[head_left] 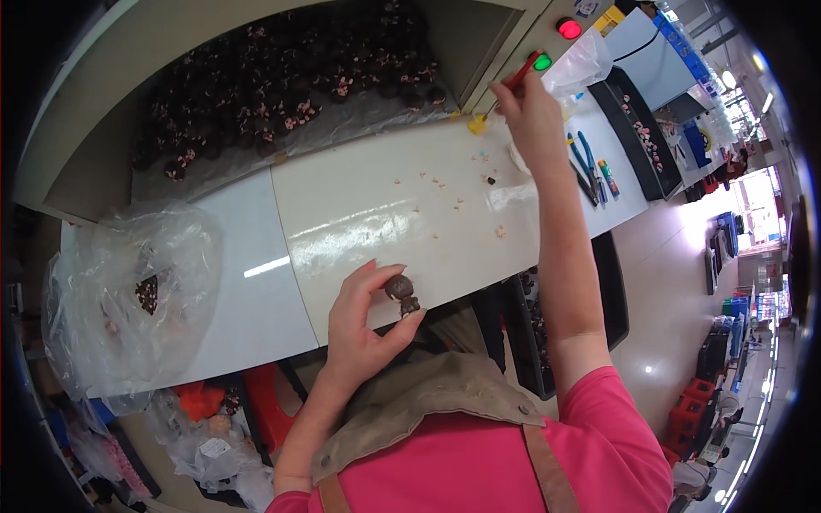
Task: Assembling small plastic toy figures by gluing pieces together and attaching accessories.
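Close to the table's front edge, my left hand [363, 321] pinches a small dark brown figurine [398, 287] between thumb and fingers. It has a round head and a smaller body. My right hand [534, 115] is stretched out to the far right, closed around a slim red pen-like tool [521, 72]. That tool's end is by the green button [542, 61] on the booth's side panel; whether they touch I cannot tell. Small pinkish bits [440, 184] and one tiny dark piece [491, 180] lie scattered on the white table [359, 231] between the hands.
A heap of dark figurines with pink parts [282, 85] fills the booth at the back. Left lies a clear plastic bag [171, 291]. Pliers [585, 154], a glue stick [608, 177] and a black tray [633, 128] are at right. Another black tray [547, 380] sits below the table edge.
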A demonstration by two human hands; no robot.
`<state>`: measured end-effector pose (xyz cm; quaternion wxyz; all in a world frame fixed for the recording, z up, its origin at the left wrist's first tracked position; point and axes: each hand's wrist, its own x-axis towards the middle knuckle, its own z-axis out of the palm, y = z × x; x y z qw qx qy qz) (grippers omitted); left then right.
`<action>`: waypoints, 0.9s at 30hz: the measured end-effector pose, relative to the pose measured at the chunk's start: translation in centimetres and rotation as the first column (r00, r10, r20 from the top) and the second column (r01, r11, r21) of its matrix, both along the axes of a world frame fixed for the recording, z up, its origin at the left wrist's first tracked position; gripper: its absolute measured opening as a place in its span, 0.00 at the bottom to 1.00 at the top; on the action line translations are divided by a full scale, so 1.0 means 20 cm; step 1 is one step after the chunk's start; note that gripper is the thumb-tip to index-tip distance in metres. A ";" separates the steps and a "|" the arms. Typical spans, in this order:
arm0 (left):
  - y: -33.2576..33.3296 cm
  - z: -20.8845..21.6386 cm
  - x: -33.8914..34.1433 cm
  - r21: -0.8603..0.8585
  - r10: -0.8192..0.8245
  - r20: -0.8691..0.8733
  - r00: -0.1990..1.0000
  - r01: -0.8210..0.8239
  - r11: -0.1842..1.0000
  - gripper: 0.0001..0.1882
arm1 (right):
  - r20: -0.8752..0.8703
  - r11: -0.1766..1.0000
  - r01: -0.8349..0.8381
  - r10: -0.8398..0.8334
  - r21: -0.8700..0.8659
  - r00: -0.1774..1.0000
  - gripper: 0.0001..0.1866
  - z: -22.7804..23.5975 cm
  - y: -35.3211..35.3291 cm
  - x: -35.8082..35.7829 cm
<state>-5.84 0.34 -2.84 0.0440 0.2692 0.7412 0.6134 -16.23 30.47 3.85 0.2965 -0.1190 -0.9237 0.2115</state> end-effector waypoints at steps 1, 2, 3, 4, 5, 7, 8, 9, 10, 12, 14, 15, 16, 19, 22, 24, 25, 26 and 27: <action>0.00 0.01 0.00 0.006 -0.003 -0.008 1.000 0.003 1.000 0.25 | -0.008 1.000 0.003 -0.003 0.006 1.000 0.15 -0.02 0.00 -0.01; 0.00 0.01 -0.01 0.000 -0.005 -0.014 1.000 0.005 1.000 0.25 | -0.014 1.000 -0.010 0.010 -0.026 1.000 0.15 -0.03 0.00 -0.01; 0.00 0.02 -0.01 -0.004 -0.007 -0.020 1.000 0.007 1.000 0.25 | -0.020 0.998 -0.023 0.022 -0.056 1.000 0.16 -0.03 0.01 -0.01; 0.00 0.02 0.00 -0.003 -0.009 -0.025 1.000 0.009 1.000 0.25 | 0.011 0.999 0.035 -0.035 -0.012 0.999 0.16 -0.03 -0.01 0.00; 0.00 0.02 0.00 0.000 -0.006 -0.008 1.000 0.006 1.000 0.25 | 0.005 0.999 0.038 -0.038 -0.011 0.999 0.16 -0.03 -0.02 0.00; 0.00 0.03 0.01 0.001 -0.006 0.008 1.000 0.006 1.000 0.25 | -0.064 0.996 0.077 -0.080 -0.050 0.995 0.16 -0.02 -0.03 0.02; -0.01 0.03 0.01 0.003 -0.006 0.000 1.000 0.006 1.000 0.25 | -0.066 0.995 0.079 -0.082 -0.053 0.994 0.16 -0.02 -0.04 0.03; -0.01 0.03 0.02 0.002 -0.005 -0.007 1.000 0.005 1.000 0.25 | -0.082 0.995 0.094 -0.096 -0.026 0.992 0.15 -0.01 -0.05 0.04; -0.01 0.02 0.03 -0.003 -0.006 -0.004 1.000 0.006 1.000 0.25 | -0.095 0.994 0.109 -0.108 0.000 0.990 0.15 0.00 -0.07 0.05; -0.02 -0.01 0.05 -0.047 0.025 0.008 1.000 -0.025 0.999 0.26 | -0.109 0.998 0.039 -0.044 -0.043 0.993 0.15 0.00 -0.12 0.10; -0.03 0.00 0.06 -0.017 0.005 0.086 0.996 -0.003 1.000 0.25 | -0.103 0.992 -0.046 0.034 -0.116 0.994 0.15 0.00 -0.20 0.18; -0.04 0.01 0.05 0.035 -0.026 0.150 0.988 0.021 0.999 0.24 | -0.030 0.936 -0.220 0.220 -0.276 0.975 0.16 0.02 -0.23 0.24; -0.03 0.03 0.06 0.178 -0.109 0.349 0.931 0.048 0.983 0.23 | 0.000 0.818 -0.367 0.409 -0.442 0.913 0.18 0.04 -0.26 0.30; -0.04 0.04 0.03 0.380 -0.264 0.435 0.861 0.090 0.921 0.27 | -0.008 0.545 -0.580 0.724 -0.605 0.689 0.26 0.03 -0.38 0.54; 0.06 0.07 0.06 0.562 -0.474 0.585 0.659 0.093 0.822 0.28 | 0.021 0.485 -0.632 0.803 -0.604 0.596 0.35 -0.04 -0.46 0.70; 0.14 0.08 0.09 0.544 -0.486 0.592 0.644 0.126 0.829 0.31 | -0.006 0.509 -0.603 0.761 -0.615 0.648 0.27 -0.08 -0.48 0.76; 0.18 0.07 0.11 0.542 -0.493 0.591 0.639 0.139 0.829 0.33 | -0.030 0.503 -0.594 0.747 -0.628 0.664 0.25 -0.11 -0.47 0.79; 0.21 0.07 0.13 0.534 -0.502 0.600 0.624 0.155 0.831 0.35 | -0.042 0.506 -0.585 0.733 -0.633 0.679 0.25 -0.13 -0.44 0.82; 0.25 0.08 0.14 0.522 -0.505 0.603 0.617 0.174 0.835 0.35 | -0.066 0.502 -0.582 0.718 -0.639 0.693 0.23 -0.14 -0.41 0.85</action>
